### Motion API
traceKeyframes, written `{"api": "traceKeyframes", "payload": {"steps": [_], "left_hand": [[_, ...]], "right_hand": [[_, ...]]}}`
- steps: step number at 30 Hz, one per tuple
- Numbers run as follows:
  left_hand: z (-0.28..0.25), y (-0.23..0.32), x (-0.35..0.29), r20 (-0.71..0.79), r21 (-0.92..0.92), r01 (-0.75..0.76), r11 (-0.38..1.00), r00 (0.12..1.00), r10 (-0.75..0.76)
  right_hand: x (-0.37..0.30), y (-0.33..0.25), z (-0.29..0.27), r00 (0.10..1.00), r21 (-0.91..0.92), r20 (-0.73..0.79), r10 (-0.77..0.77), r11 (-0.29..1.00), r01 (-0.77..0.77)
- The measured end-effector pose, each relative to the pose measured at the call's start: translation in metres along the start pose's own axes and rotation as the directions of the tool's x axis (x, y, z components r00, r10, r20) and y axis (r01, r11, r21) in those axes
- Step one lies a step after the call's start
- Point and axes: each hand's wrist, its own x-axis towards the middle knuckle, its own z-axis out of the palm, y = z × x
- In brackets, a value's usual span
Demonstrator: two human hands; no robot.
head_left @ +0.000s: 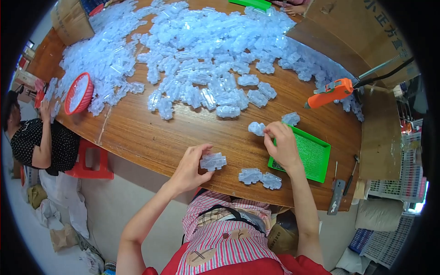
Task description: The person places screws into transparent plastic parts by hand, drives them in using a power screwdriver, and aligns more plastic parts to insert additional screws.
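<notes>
My left hand (187, 170) is closed round the side of a clear plastic casing (213, 162), held between thumb and fingers near the table's front edge. My right hand (283, 145) reaches over the left side of a shallow green tray (323, 160) with its fingers curled in. Its fingertips grip the edge of a smaller-looking clear plastic piece (256, 129). Two joined-looking clear casings (260, 178) lie between my hands at the front edge. Another clear casing (291, 118) lies behind the tray. Small bits cover the tray's bottom; their kind is too small to tell.
A large heap of clear casings (197, 36) covers the far table. At right, an orange glue gun (332, 91) hangs by a cardboard box (380, 133); a grey-handled tool (337, 197) lies below. At left are a red basket (79, 94) and a seated co-worker (39, 142).
</notes>
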Motion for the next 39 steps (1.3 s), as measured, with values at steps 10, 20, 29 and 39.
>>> {"api": "traceKeyframes", "payload": {"steps": [10, 20, 29, 39], "left_hand": [[0.013, 0.009, 0.01, 0.394, 0.19, -0.195, 0.962, 0.913, 0.107], [0.067, 0.07, 0.035, 0.351, -0.648, 0.24, 0.723, 0.936, 0.004], [0.06, 0.076, 0.02, 0.223, 0.106, -0.333, 0.937, 0.926, 0.304], [0.049, 0.006, 0.005, 0.252, 0.336, -0.205, 0.919, 0.96, 0.122]], "right_hand": [[-0.079, -0.013, -0.017, 0.857, 0.78, 0.157, 0.491, 0.471, -0.413], [-0.103, -0.038, -0.024, 0.824, 0.909, 0.415, 0.385, -0.151, -0.388], [-0.15, -0.037, -0.039, 0.672, 0.915, 0.153, 0.725, 0.152, -0.374], [-0.175, 0.012, -0.043, 0.837, 0.192, 0.123, 0.533, 0.815, -0.547]]}}
